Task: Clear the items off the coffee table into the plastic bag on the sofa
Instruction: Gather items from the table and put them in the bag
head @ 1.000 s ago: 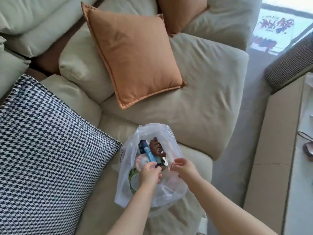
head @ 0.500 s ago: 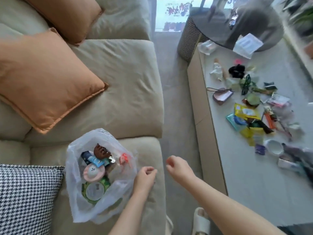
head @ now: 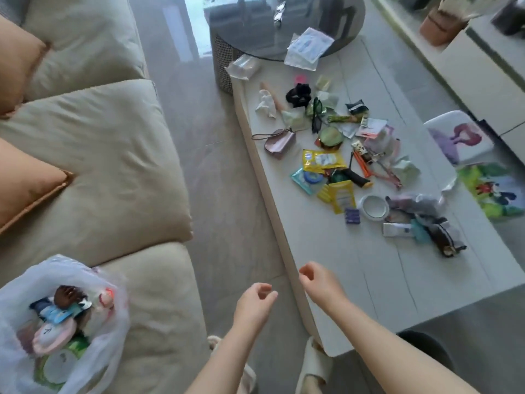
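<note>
A clear plastic bag (head: 17, 285) sits open on the beige sofa (head: 113, 166) at the lower left, holding a brown hair claw, a pink round case and other small things. The white coffee table (head: 377, 280) on the right carries several scattered items: a yellow sachet (head: 322, 160), a roll of tape (head: 374, 207), a pink pouch (head: 279, 143), a black scrunchie (head: 298, 95). My left hand (head: 252, 305) hovers over the floor gap, empty with fingers loosely curled. My right hand (head: 321, 282) is at the table's near edge, empty and half open.
Orange cushions (head: 25, 180) lie on the sofa at the left. A round dark glass side table (head: 284, 27) stands beyond the coffee table's far end. A small white stool (head: 460, 135) and a colourful mat (head: 491, 189) sit past the table on the right. My slippers (head: 315, 362) are on the floor.
The view has swung right from the bag to the coffee table. Both hands have left the bag and moved right, toward the table's near edge.
</note>
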